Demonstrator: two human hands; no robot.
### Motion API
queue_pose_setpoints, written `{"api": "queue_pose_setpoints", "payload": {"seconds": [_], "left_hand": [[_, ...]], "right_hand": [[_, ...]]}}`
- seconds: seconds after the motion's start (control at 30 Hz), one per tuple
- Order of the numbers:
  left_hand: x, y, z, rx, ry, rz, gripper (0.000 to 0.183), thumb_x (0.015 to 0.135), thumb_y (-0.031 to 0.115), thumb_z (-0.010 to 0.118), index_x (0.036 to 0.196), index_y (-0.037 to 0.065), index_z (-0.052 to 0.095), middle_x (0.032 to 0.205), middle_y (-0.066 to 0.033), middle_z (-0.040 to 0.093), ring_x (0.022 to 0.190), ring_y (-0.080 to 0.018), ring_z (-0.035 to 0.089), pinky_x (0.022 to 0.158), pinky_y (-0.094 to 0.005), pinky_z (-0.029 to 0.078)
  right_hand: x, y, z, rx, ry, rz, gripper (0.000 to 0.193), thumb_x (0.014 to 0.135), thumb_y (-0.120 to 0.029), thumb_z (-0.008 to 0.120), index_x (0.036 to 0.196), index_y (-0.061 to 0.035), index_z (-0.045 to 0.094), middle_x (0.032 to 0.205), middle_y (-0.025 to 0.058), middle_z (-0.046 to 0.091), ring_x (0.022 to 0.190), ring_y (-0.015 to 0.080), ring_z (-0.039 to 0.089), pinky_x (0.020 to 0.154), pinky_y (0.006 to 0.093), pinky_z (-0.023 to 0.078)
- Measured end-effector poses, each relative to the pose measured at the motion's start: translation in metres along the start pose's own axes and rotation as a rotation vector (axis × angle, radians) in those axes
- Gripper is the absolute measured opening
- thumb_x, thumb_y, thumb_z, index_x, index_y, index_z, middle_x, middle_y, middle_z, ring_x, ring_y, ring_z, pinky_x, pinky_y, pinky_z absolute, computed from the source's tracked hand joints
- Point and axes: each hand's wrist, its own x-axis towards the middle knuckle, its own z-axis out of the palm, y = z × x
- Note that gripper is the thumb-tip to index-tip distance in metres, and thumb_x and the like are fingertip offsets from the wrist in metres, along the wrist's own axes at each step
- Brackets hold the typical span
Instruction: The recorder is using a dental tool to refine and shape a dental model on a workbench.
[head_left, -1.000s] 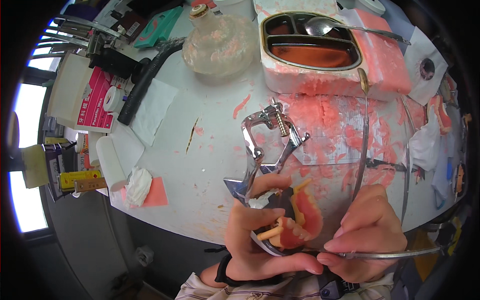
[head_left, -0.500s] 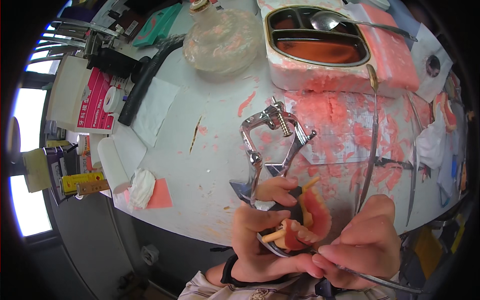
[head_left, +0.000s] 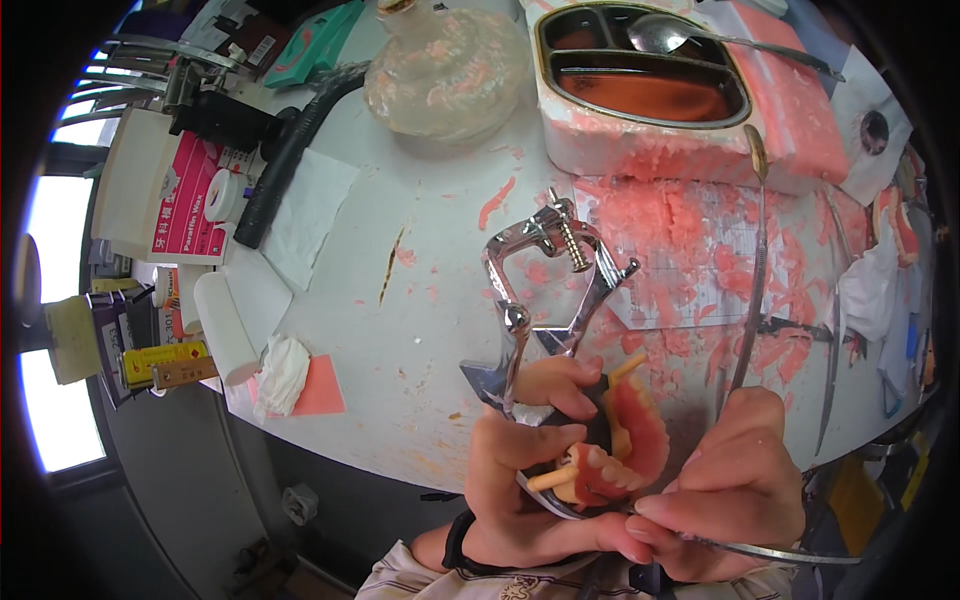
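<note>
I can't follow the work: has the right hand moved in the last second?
Yes. The right hand has slid down, away from the metal tray, nearer the picture's lower edge; it holds a thin metal tool.

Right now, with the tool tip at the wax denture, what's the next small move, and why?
Probably a short stroke of the thin metal tool along the pink wax gum. The right hand holds it pen-style with its tip at the teeth, while the left hand steadies the metal articulator.

I see a white and pink box (head_left: 165, 195) at the far left of the surface. A green flat packet (head_left: 322, 45) lies at the top. Yellow labelled boxes (head_left: 165, 362) sit below the left edge.
</note>
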Motion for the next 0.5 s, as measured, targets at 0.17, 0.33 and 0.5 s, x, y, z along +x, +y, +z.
{"api": "queue_pose_setpoints", "payload": {"seconds": [0.17, 0.33, 0.5], "left_hand": [[0.003, 0.002, 0.002, 0.017, -0.025, -0.006, 0.071, 0.053, 0.032, 0.085, 0.100, 0.004, 0.039, 0.103, -0.0193, 0.044, 0.110, -0.0335, 0.044, 0.090, -0.0475, 0.035], [0.005, 0.003, 0.008, 0.006, -0.033, -0.006, 0.072, 0.053, 0.032, 0.085, 0.100, 0.005, 0.039, 0.102, -0.0199, 0.043, 0.110, -0.0331, 0.044, 0.088, -0.0466, 0.036], [0.003, 0.002, 0.001, 0.007, -0.039, 0.008, 0.073, 0.053, 0.032, 0.085, 0.101, 0.004, 0.039, 0.102, -0.0206, 0.043, 0.109, -0.0331, 0.045, 0.087, -0.0462, 0.037]], "right_hand": [[0.001, -0.002, -0.002, -0.041, 0.011, -0.009, 0.024, 0.061, -0.014, 0.077, 0.081, -0.0144, 0.063, 0.074, -0.0037, 0.046, 0.066, 0.0142, 0.039, 0.056, 0.0298, 0.025], [-0.003, -0.008, -0.006, -0.128, 0.083, 0.027, 0.019, 0.064, -0.017, 0.076, 0.078, -0.0158, 0.062, 0.072, -0.0052, 0.046, 0.067, 0.0142, 0.038, 0.054, 0.0296, 0.025], [-0.001, -0.003, 0.002, -0.024, 0.037, 0.056, 0.020, 0.064, -0.022, 0.076, 0.077, -0.0165, 0.062, 0.070, -0.0059, 0.045, 0.069, 0.0147, 0.038, 0.055, 0.0298, 0.025]]}}
